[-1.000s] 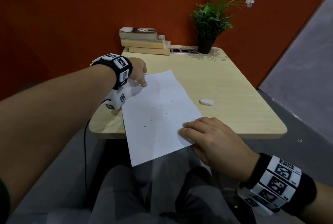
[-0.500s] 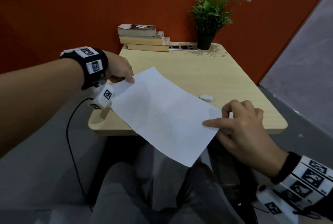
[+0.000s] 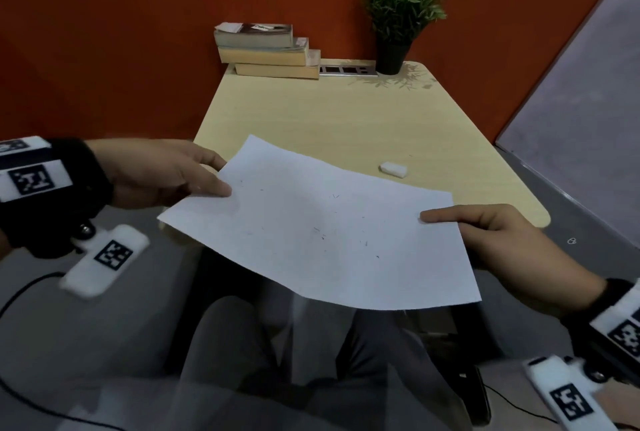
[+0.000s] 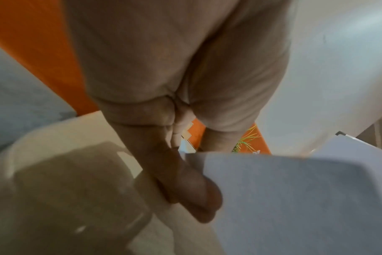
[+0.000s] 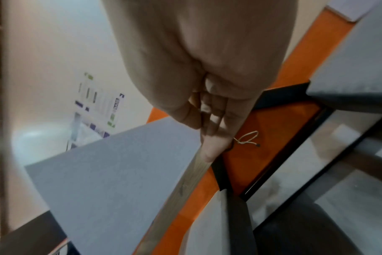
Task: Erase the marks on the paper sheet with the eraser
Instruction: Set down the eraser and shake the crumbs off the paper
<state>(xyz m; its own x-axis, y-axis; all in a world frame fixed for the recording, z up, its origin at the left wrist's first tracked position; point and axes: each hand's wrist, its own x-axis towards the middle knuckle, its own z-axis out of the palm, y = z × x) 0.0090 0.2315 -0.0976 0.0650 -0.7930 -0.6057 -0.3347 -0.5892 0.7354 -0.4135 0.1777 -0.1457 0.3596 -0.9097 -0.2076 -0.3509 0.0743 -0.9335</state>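
CHANGE: I have lifted paper sheet (image 3: 322,229) clear of tabletop (image 3: 346,119) | GRIP: my left hand (image 3: 162,171) and right hand (image 3: 498,243) pinch opposite edges | ERASER: eraser (image 3: 393,168) lies ungripped on tabletop | STATUS: specks remain; likely shaking off debris.

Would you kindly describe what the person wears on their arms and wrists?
Both forearms are bare, with no sleeves. Each wrist carries a black band bearing white blocks with black square-code markers, repeated on the right wrist. A thin black cable trails from the left unit.

White paper sheet (image 3: 322,226) held above table edge; eraser (image 3: 393,168) on tabletop.
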